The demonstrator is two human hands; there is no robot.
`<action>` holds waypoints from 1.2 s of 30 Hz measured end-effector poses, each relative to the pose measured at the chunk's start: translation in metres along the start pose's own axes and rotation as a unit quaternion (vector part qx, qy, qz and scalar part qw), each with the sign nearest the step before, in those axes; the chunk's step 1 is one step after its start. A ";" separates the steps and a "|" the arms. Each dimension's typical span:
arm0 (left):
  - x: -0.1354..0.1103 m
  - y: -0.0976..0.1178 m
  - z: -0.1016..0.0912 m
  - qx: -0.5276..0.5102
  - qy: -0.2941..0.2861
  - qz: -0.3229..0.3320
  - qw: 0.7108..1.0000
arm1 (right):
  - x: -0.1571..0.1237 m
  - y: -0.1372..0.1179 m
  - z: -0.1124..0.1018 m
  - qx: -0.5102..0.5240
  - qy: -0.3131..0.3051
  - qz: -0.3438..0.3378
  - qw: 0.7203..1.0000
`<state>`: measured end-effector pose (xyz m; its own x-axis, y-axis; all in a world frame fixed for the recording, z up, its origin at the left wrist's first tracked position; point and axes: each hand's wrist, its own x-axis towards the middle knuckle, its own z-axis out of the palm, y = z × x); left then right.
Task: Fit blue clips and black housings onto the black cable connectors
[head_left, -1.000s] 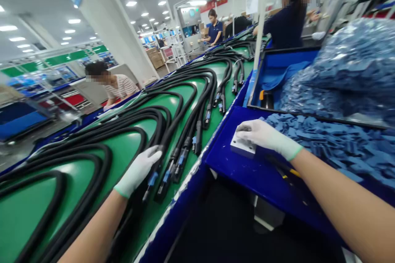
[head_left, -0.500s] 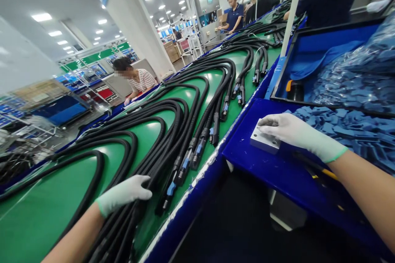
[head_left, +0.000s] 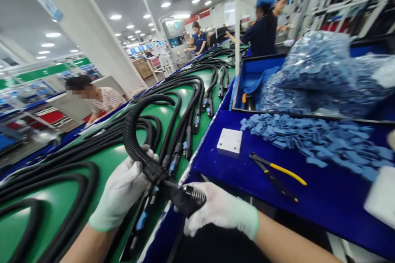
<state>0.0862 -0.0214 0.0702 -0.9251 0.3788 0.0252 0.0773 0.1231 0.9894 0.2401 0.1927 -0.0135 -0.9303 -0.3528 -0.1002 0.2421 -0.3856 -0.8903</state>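
Left hand (head_left: 123,189): is gripping the black ribbed hose (head_left: 131,131), just behind its collar (head_left: 155,171).
Raised hose: is arching above the green surface (head_left: 14,230), its end slanting down and rightward from that grip.
Connector end (head_left: 183,201): is lying nearer the right hand (head_left: 217,208).
Right hand: is clasping the connector end.

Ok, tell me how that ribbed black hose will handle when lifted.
The ribbed black hose is probably springy rather than limp, since it arches smoothly beyond the left hand. Its ridges likely resist slipping. The end at the right hand may hang heavier, given the metal-looking coil there.
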 end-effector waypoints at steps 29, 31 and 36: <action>0.002 0.011 0.155 0.181 -0.218 -0.005 0.959 | -0.119 -0.044 -0.064 -0.529 0.361 -0.064 0.766; 0.001 0.017 0.157 0.174 -0.217 0.002 0.961 | -0.112 -0.049 -0.051 -0.522 0.306 -0.111 0.788; -0.002 0.019 0.160 0.175 -0.214 0.026 0.961 | -0.106 -0.053 -0.043 -0.554 0.285 -0.132 0.771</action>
<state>0.1491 0.1270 0.0660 -0.6847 0.7261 -0.0626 0.3078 0.3659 0.8783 0.3138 0.2870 0.0249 -0.9533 0.1669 0.2515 -0.0665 0.6966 -0.7144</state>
